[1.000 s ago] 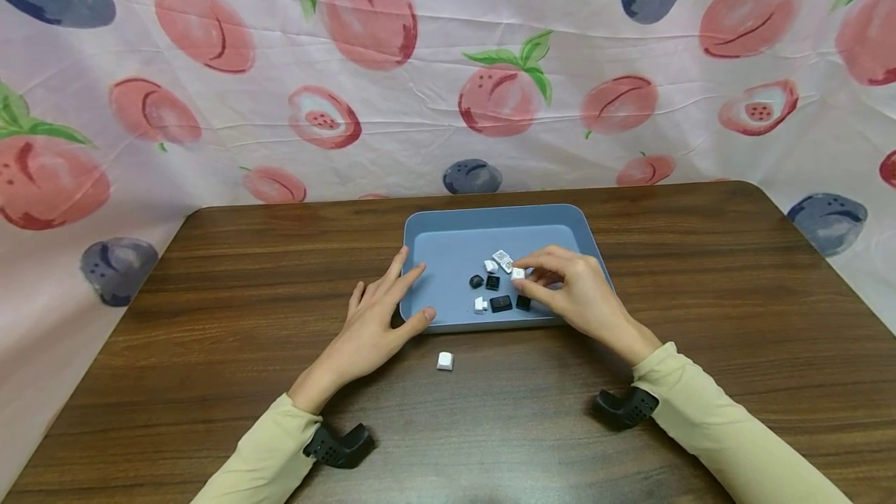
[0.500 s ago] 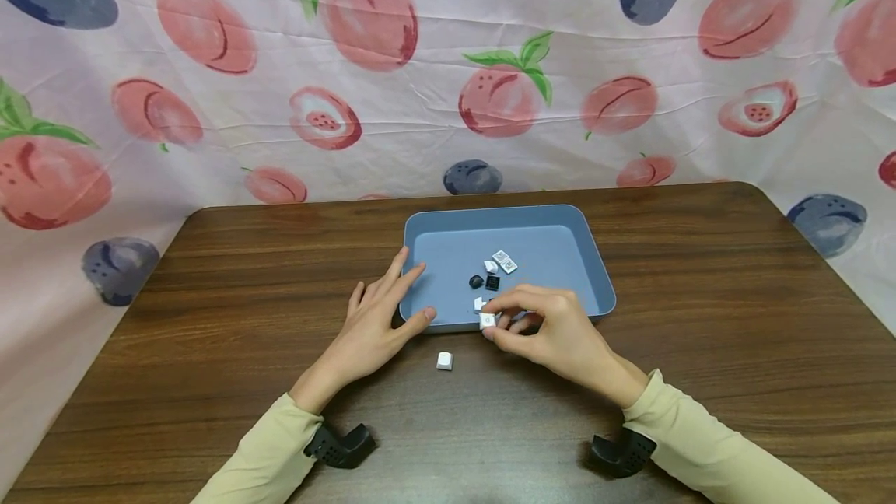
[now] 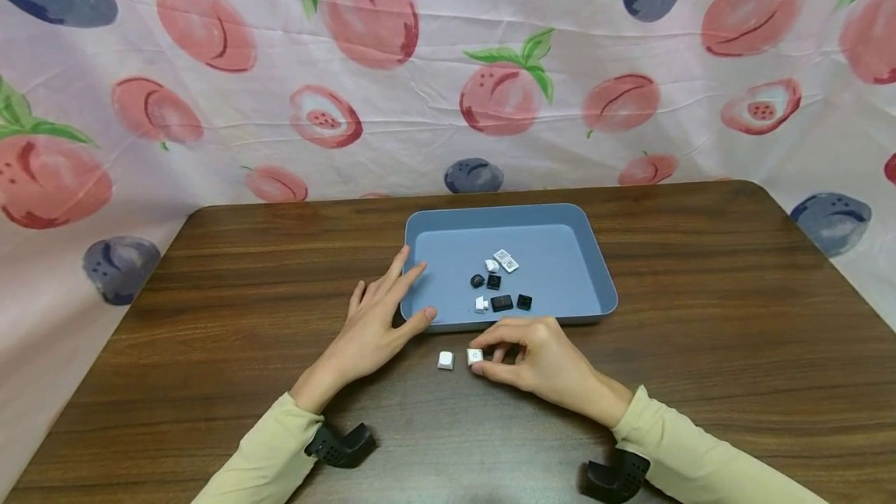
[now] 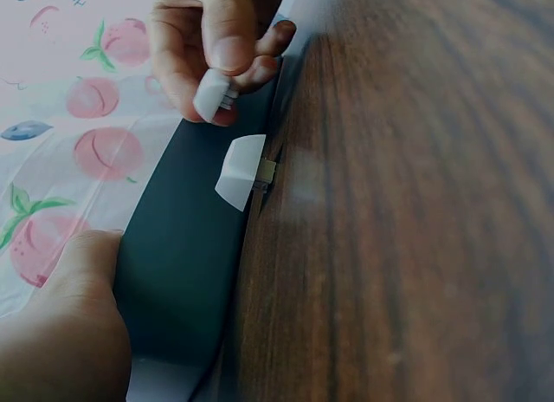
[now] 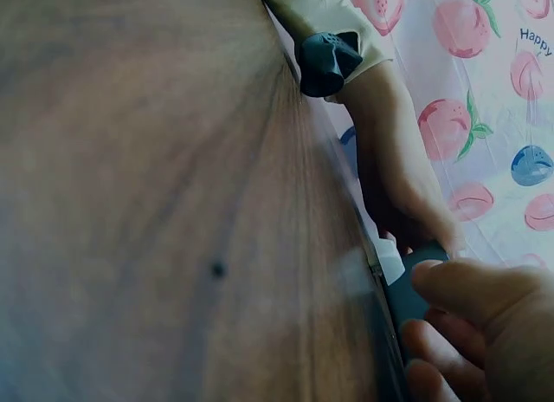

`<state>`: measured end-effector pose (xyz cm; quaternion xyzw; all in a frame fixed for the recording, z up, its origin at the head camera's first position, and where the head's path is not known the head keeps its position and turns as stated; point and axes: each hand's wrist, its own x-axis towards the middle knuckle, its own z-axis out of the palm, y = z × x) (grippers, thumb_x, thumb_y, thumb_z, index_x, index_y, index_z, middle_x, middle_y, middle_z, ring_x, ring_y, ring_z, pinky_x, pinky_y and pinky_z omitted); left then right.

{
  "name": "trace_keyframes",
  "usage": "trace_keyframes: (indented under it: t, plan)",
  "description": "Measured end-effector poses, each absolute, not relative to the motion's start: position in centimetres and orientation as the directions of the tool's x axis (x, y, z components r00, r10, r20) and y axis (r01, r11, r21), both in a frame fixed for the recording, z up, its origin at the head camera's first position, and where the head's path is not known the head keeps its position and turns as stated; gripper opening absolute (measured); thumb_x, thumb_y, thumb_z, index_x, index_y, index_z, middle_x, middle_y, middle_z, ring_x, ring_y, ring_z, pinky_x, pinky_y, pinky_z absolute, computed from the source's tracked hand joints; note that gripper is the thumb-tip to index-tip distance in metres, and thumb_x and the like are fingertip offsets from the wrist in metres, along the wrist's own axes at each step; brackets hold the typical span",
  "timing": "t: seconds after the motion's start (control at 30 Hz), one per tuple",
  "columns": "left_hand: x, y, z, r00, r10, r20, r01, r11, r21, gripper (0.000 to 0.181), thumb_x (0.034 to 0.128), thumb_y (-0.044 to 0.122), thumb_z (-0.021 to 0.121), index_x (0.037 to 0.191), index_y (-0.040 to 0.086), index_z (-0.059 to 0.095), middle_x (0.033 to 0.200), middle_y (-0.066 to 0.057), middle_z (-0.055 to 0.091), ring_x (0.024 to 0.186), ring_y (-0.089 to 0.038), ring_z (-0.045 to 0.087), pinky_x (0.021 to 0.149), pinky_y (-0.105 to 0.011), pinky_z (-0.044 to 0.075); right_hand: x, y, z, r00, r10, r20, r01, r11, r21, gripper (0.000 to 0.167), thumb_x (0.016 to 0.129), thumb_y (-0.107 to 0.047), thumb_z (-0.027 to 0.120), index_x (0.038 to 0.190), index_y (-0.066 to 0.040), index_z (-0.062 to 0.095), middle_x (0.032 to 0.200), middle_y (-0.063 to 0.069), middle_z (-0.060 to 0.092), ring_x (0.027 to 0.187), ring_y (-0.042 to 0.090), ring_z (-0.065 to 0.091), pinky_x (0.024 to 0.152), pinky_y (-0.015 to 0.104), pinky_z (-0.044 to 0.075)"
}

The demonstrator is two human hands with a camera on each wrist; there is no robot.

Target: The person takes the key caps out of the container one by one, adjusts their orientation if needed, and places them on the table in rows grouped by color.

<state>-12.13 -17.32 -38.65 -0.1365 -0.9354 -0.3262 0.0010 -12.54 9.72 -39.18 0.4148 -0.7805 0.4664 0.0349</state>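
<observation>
Between thumb and index finger, my right hand (image 3: 542,352) pinches a white keycap (image 3: 474,356) in front of the tray's near side. In the left wrist view this pinched keycap (image 4: 211,95) appears tilted, its stem side showing. Just left of it, a second white keycap (image 3: 446,360) sits on the table. My left hand (image 3: 378,333) rests with fingers spread at the near left corner of the blue tray (image 3: 602,263). Inside the tray lie several black and white keycaps, among them a wide black one (image 3: 502,302) and a white pair (image 3: 505,260).
The wooden table (image 3: 700,278) stretches to both sides of the tray. Behind it hangs a fruit-print cloth (image 3: 420,131). Black devices are strapped to both wrists, the left one (image 3: 341,446) close to the tabletop.
My right hand has carried the white keycap out of the tray, toward me and left, down beside the other white keycap. The left hand has stayed in place.
</observation>
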Motion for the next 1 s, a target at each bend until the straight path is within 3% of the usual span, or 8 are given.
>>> trace_keyframes:
  t: [0.33, 1.0]
  plan:
    - [-12.2, -17.31, -38.63, -0.962, 0.258, 0.084, 0.255, 0.752, 0.607, 0.071, 0.102, 0.047, 0.059, 0.162, 0.021, 0.032, 0.173, -0.001, 0.005, 0.153, -0.04, 0.024, 0.117, -0.073, 0.0, -12.55, 9.82, -39.81, -0.68, -0.633, 0.371, -0.651, 0.287, -0.703, 0.018, 0.083, -0.018, 0.086, 0.1, -0.017, 0.081, 0.091, -0.011, 0.075, 0.069, -0.002, 0.059, 0.058, 0.016, 0.05]
    - [-12.11, -17.21, -38.6, -0.964, 0.253, 0.082, 0.249, 0.752, 0.61, 0.07, 0.1022, 0.046, 0.058, 0.162, 0.02, 0.032, 0.173, -0.002, 0.006, 0.152, -0.04, 0.026, 0.117, -0.073, 0.0, -12.12, 9.43, -40.19, -0.692, -0.611, 0.384, -0.665, 0.332, -0.669, 0.022, 0.082, -0.02, 0.087, 0.102, -0.016, 0.08, 0.093, -0.01, 0.074, 0.068, -0.001, 0.056, 0.057, 0.013, 0.046]
